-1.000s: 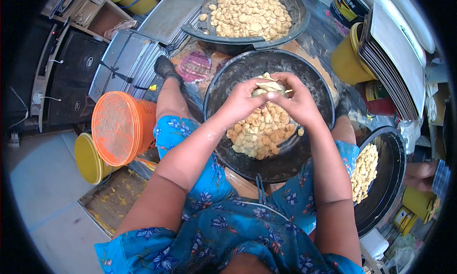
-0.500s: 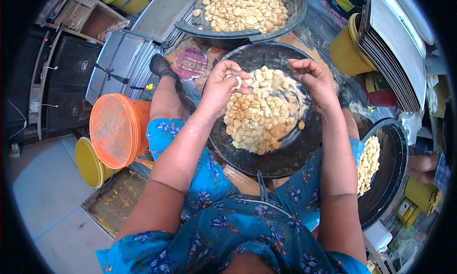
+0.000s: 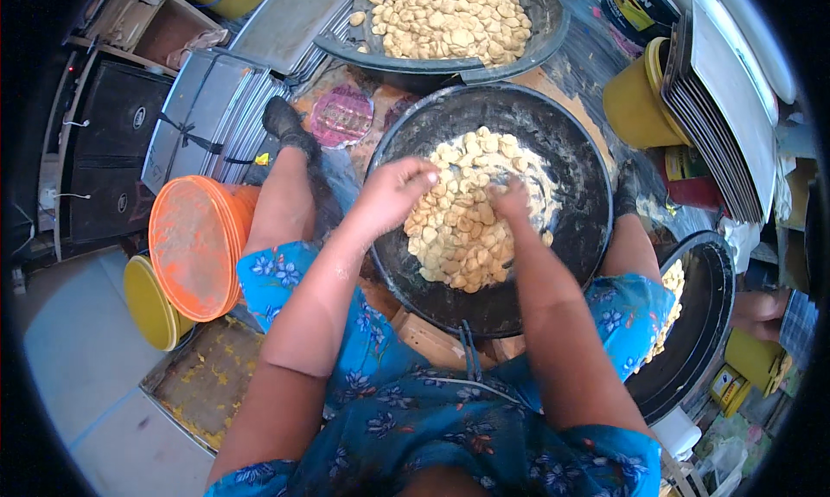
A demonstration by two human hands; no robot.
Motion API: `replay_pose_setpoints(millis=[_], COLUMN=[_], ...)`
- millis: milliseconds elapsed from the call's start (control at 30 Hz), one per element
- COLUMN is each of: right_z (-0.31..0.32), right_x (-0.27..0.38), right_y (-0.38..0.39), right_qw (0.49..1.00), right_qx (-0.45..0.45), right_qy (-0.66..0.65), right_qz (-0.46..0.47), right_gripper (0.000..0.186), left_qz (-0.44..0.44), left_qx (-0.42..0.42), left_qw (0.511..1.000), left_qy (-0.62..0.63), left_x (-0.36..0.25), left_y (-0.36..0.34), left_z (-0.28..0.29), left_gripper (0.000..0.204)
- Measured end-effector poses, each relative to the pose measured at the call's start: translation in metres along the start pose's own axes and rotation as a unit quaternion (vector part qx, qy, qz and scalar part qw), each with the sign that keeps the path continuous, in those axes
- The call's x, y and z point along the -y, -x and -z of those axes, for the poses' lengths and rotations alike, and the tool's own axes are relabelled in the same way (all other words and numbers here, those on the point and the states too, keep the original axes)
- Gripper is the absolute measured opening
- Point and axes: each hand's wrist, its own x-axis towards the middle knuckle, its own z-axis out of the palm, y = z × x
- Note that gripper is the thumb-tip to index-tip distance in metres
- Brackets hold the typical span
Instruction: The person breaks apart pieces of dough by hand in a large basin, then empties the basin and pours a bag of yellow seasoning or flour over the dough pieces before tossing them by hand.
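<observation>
Between my legs stands a round black basin [image 3: 581, 238] with a heap of small, pale yellow dough pieces [image 3: 467, 251] dusted with flour. My left hand [image 3: 398, 194] is over the heap's left side, its fingers curled in and thumb pressed against them. What it holds, if anything, is hidden. My right hand [image 3: 512, 201] reaches down among the pieces in the middle of the heap. Its fingers are smeared by motion and partly out of sight. Loose flour [image 3: 540, 186] lies on the basin floor to the right of the heap.
Beyond the basin stands a second dark tub [image 3: 540, 43] heaped with similar pieces. Another black basin [image 3: 692, 350] with pieces is at the right. An orange bucket [image 3: 197, 246], stacked metal trays [image 3: 207, 121] and a yellow bucket [image 3: 640, 99] stand around me. Another person's limb [image 3: 761, 307] shows at far right.
My right hand has come down and left from the basin's far right edge into the dough pieces. My left hand has dropped slightly nearer, and the piece seen in its fingers no longer shows.
</observation>
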Motion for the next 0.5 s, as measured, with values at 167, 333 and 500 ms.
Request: replay_pose_setpoints(millis=[167, 333, 500], right_z=[-0.094, -0.051, 0.006], right_x=[0.043, 0.018, -0.048], right_y=[0.08, 0.071, -0.016], right_qw=[0.949, 0.844, 0.992], right_qx=[0.1, 0.06, -0.096], right_qy=[0.172, 0.288, 0.078], right_qz=[0.246, 0.449, 0.036], right_gripper=[0.07, 0.054, 0.065], left_qz=[-0.043, -0.01, 0.003], left_qx=[0.044, 0.075, 0.17], left_qw=[0.951, 0.966, 0.934], left_qy=[-0.303, -0.246, -0.314], left_x=[0.0, 0.007, -0.005], left_y=[0.002, 0.005, 0.011], left_z=[-0.008, 0.0, 0.004], left_gripper=[0.043, 0.045, 0.046])
